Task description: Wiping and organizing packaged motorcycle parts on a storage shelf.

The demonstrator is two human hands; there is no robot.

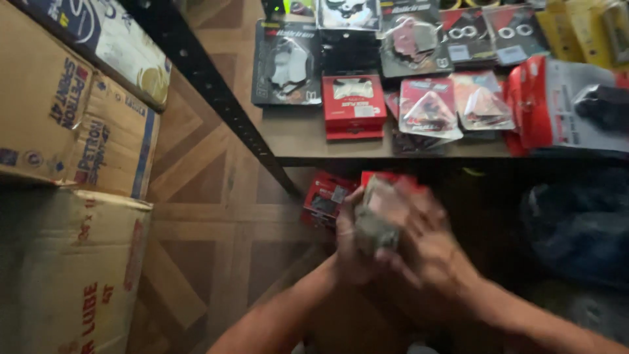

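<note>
Below the shelf, both hands — left hand, right hand — clasp a blurred, flat grey packet.

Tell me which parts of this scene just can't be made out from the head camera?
- Greyish item held between both hands: motion blur and the left hand and right hand wrapped round it hide its kind.
- Red packets under the shelf: shadowed, partly behind the hands.
- Dark bundle, lower right: too dim.
- Yellow packets, top right: cut by the edge.

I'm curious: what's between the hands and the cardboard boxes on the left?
Only bare wooden parquet floor lies between the hands and the cardboard boxes, in the head view.
</note>
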